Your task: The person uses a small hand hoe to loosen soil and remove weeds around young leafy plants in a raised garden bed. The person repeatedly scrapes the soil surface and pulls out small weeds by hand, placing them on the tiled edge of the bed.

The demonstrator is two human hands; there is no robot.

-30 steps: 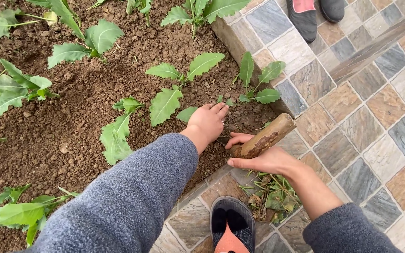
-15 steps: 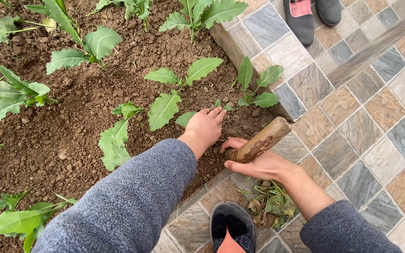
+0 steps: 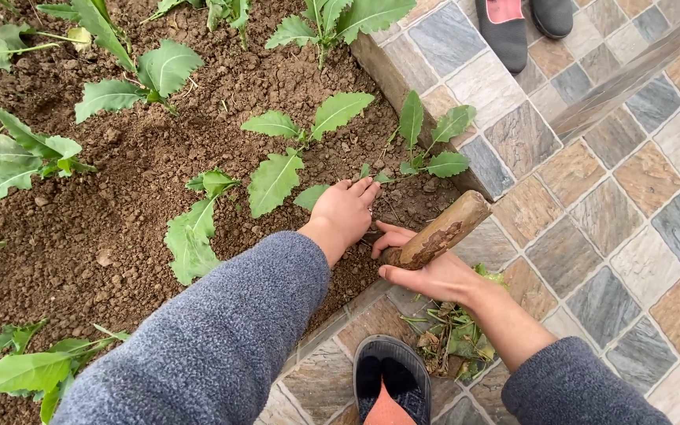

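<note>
Nearest the camera, at the bottom edge of the view, a dark slipper point(image 3: 391, 376) stands on the patterned paving point(image 3: 631, 228), and just beside it lies a small heap of pulled green weeds point(image 3: 454, 334), touching the stone border of the bed. Two grey fleece sleeves point(image 3: 214, 346) reach forward from the lower corners.

Above the weed heap, the right hand point(image 3: 434, 271) is clenched around a wooden tool handle point(image 3: 438, 234); the handle is tilted, its blunt butt pointing up and to the right over the paving, its lower end going down into the soil at the bed's near right corner. Whatever head the tool has is hidden by the hands and earth.

Just beside it, the left hand point(image 3: 345, 214) lies palm down on the brown soil point(image 3: 120, 212), fingers loosely curved and pressed to the ground; I cannot tell whether they grip anything beneath. Its fingertips sit near the stem of a small seedling point(image 3: 433, 142) growing along the bed's right edge.

Farther into the bed, broad-leaved young plants point(image 3: 293, 145) stand apart from one another. At the top right corner, another person's dark shoes point(image 3: 525, 24) rest on the paving.
</note>
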